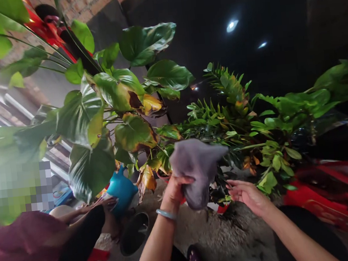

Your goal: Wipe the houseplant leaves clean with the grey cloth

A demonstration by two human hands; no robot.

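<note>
Seemingly mid-job: the left hand has its fingers clamped on the cloth, just short of the leaves beyond the fingertips. The right hand is beside it, fingers apart and empty. Which leaves are wiped cannot be told.

Two hands are sharing one cloth among two plants.

Counting is giving two hands of the person's own, a left hand and a right hand, with one grey cloth and one pale bracelet between them. Two plants are filling the view: one broad-leaved plant and one feather-leaved plant. One teal watering can is standing below. One other person is sitting at the left, showing one hand. Two ceiling lights are glowing overhead.
</note>
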